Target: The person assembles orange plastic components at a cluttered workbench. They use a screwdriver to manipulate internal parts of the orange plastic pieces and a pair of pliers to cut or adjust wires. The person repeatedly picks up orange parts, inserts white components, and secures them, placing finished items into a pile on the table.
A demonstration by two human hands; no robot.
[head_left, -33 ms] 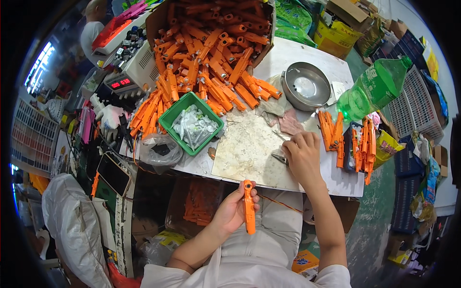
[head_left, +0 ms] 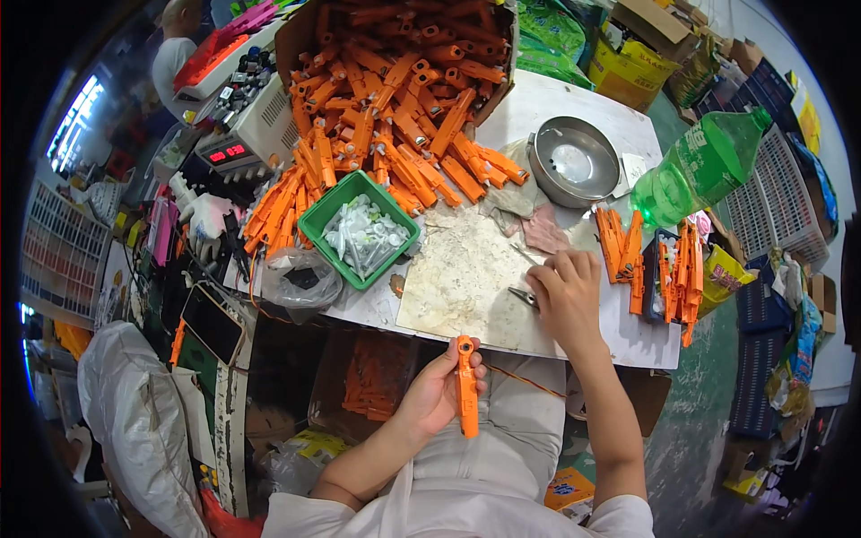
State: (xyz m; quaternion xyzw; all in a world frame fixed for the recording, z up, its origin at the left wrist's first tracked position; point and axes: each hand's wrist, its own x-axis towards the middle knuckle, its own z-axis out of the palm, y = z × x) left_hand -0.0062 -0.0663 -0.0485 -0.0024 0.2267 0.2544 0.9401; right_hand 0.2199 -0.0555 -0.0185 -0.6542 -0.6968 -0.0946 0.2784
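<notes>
My left hand [head_left: 437, 387] is closed around an orange plastic housing [head_left: 467, 394], long and narrow with a dark round hole near its upper end, held upright over my lap at the table edge. My right hand [head_left: 567, 294] rests on the worn pale board [head_left: 457, 278] with its fingers curled down. Beside its fingertips lie the dark tapered jaws of a tool [head_left: 522, 295] and a thin metal rod [head_left: 522, 254]; the hand hides the rest of both. Whatever the right fingers grip is hidden. Left of the board, a green tray [head_left: 360, 281] holds small translucent plastic pieces [head_left: 363, 235].
A cardboard box [head_left: 299, 38] spills many orange housings [head_left: 395, 117] onto the table's far side. Further right are a metal bowl [head_left: 574, 161], a rag [head_left: 543, 229], a green bottle [head_left: 704, 166] and more housings [head_left: 617, 244]. A phone [head_left: 213, 325] lies at the left, near a powered device [head_left: 238, 152].
</notes>
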